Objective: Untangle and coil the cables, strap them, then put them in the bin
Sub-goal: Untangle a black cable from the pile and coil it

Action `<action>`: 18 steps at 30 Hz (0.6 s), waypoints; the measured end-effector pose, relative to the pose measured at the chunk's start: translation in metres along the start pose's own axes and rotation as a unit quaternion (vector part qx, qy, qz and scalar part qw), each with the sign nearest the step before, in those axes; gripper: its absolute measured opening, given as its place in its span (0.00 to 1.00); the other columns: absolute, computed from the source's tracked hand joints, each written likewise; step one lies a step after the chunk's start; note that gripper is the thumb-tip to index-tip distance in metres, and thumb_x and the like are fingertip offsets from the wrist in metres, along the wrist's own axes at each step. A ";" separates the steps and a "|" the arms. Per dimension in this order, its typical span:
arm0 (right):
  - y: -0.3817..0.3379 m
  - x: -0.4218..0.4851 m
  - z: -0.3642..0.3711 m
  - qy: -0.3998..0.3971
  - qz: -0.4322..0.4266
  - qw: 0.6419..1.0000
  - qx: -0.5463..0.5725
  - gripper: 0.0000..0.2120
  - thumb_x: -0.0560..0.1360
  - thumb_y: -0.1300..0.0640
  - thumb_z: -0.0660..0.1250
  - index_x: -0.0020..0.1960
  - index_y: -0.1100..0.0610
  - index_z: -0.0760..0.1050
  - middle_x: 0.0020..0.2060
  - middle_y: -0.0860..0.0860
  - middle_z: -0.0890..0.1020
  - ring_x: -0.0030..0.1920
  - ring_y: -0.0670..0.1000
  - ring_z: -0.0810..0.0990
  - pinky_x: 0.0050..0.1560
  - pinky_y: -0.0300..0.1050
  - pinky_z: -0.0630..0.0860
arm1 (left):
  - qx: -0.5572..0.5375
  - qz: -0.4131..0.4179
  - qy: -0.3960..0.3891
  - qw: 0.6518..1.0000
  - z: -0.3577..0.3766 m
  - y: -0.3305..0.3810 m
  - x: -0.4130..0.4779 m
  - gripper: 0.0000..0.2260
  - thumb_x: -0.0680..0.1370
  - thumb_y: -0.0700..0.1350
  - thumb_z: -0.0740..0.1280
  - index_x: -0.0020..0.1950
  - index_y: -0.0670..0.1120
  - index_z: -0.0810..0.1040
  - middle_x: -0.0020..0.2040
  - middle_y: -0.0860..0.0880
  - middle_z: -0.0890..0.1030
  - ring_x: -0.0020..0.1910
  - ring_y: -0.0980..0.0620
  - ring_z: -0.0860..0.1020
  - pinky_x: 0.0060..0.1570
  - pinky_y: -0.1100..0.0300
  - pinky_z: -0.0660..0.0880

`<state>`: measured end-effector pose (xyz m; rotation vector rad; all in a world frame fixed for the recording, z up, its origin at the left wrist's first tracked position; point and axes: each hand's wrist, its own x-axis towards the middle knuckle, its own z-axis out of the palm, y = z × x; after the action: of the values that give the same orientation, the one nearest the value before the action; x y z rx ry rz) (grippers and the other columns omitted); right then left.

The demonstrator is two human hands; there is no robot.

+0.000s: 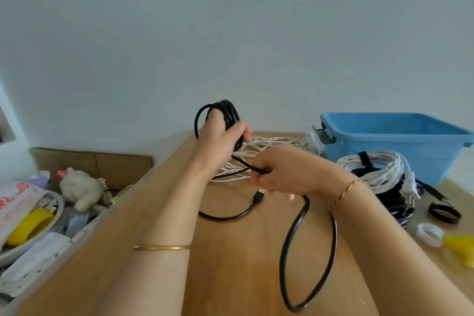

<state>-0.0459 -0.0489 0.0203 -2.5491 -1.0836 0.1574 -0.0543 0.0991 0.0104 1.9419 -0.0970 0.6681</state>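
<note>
Your left hand (223, 136) is up above the table's far edge, its fingers curled round a bundle of loops of the thin black round cable (230, 111). Your right hand (279, 174) sits just beside it, lower and nearer you, pinching a straight run of the same cable between thumb and fingers. From that hand the cable drops toward you in one big slack loop. Another length lies on the table and ends in a flat black USB plug (257, 197) just below your right hand.

Under it all is the light wooden table (230, 277). At its far right stands the blue rectangular plastic bin (384, 141), open at the top; you cannot see what lies inside. Just in front of the bin rests a coil of white twisted cable (379, 169) bound with a black strap (365, 159), lying on top of a black coiled cable (396, 209). Behind your hands a loose tangle of thin white cable (277, 145) is spread on the table, reaching the bin's left end. Near the right edge lie a black ring-shaped band (445, 221) and a smaller white ring (422, 233).
</note>
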 end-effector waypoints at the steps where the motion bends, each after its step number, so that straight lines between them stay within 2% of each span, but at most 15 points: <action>1: 0.000 -0.003 -0.004 0.022 -0.002 1.000 -0.003 0.09 0.74 0.62 0.60 0.47 0.64 0.77 0.34 0.58 0.81 0.25 0.48 0.73 0.32 0.42 0.73 | 0.075 0.012 -0.011 0.997 0.000 0.000 0.000 0.06 0.80 0.40 0.60 0.48 0.40 0.75 0.39 0.51 0.81 0.43 0.57 0.79 0.48 0.62 0.74; 5: 0.000 -0.012 -0.016 0.099 0.004 0.995 0.014 0.10 0.71 0.62 0.63 0.46 0.65 0.80 0.39 0.61 0.82 0.28 0.47 0.72 0.33 0.41 0.71 | 0.220 0.018 -0.059 0.974 0.001 0.013 -0.001 0.05 0.79 0.42 0.61 0.49 0.41 0.69 0.40 0.50 0.78 0.39 0.55 0.76 0.37 0.65 0.70; 8: 0.004 -0.013 -0.021 0.188 0.006 0.982 0.028 0.06 0.71 0.63 0.65 0.43 0.58 0.82 0.36 0.53 0.83 0.30 0.49 0.78 0.34 0.40 0.75 | 0.269 0.023 -0.095 0.958 -0.002 0.020 -0.003 0.06 0.79 0.43 0.63 0.45 0.43 0.67 0.39 0.48 0.76 0.39 0.49 0.76 0.39 0.55 0.71; 10: 0.009 -0.011 -0.022 0.256 0.007 0.966 0.031 0.04 0.71 0.62 0.69 0.41 0.54 0.81 0.36 0.49 0.82 0.31 0.46 0.77 0.37 0.42 0.77 | 0.237 0.001 -0.147 0.960 -0.005 0.021 -0.005 0.05 0.79 0.42 0.62 0.44 0.44 0.70 0.39 0.47 0.81 0.40 0.48 0.80 0.46 0.50 0.76; 12: 0.013 -0.009 -0.021 0.303 0.006 0.953 0.031 0.02 0.70 0.59 0.71 0.41 0.53 0.80 0.38 0.48 0.82 0.34 0.48 0.78 0.41 0.49 0.79 | 0.123 -0.039 -0.192 0.973 -0.007 0.021 -0.008 0.06 0.80 0.40 0.61 0.43 0.42 0.74 0.40 0.43 0.84 0.40 0.49 0.82 0.52 0.46 0.77; 14: 0.016 -0.007 -0.019 0.335 0.007 0.942 0.011 0.02 0.71 0.55 0.70 0.43 0.53 0.81 0.39 0.47 0.82 0.38 0.49 0.79 0.42 0.51 0.78 | 0.011 -0.076 -0.219 0.973 -0.010 0.023 -0.010 0.08 0.80 0.41 0.61 0.46 0.38 0.76 0.40 0.40 0.84 0.38 0.48 0.81 0.47 0.49 0.79; 15: 0.017 -0.006 -0.018 0.345 0.010 0.939 0.001 0.03 0.72 0.53 0.70 0.44 0.52 0.81 0.40 0.47 0.82 0.40 0.49 0.79 0.42 0.50 0.78 | 0.000 -0.079 -0.228 0.971 -0.010 0.024 -0.010 0.09 0.79 0.43 0.64 0.47 0.38 0.75 0.39 0.41 0.83 0.36 0.49 0.80 0.41 0.54 0.78; 17: 0.018 -0.004 -0.015 0.349 0.011 0.937 -0.006 0.05 0.72 0.50 0.69 0.44 0.51 0.81 0.39 0.46 0.82 0.41 0.48 0.79 0.42 0.49 0.77 | 0.064 -0.060 -0.236 0.968 -0.009 0.025 -0.012 0.11 0.76 0.47 0.69 0.48 0.38 0.75 0.34 0.45 0.81 0.31 0.51 0.78 0.35 0.61 0.76; 18: 0.019 -0.002 -0.013 0.346 0.009 0.938 -0.008 0.05 0.72 0.49 0.69 0.44 0.50 0.80 0.39 0.45 0.82 0.42 0.48 0.79 0.42 0.49 0.77 | 0.100 -0.053 -0.233 0.966 -0.007 0.025 -0.012 0.11 0.75 0.48 0.70 0.46 0.39 0.75 0.31 0.47 0.80 0.29 0.52 0.77 0.33 0.61 0.75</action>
<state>-0.0317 -0.0661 0.0257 -2.3188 -0.7691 -0.6954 -0.0764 0.0904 0.0267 2.2511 -0.2234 0.1430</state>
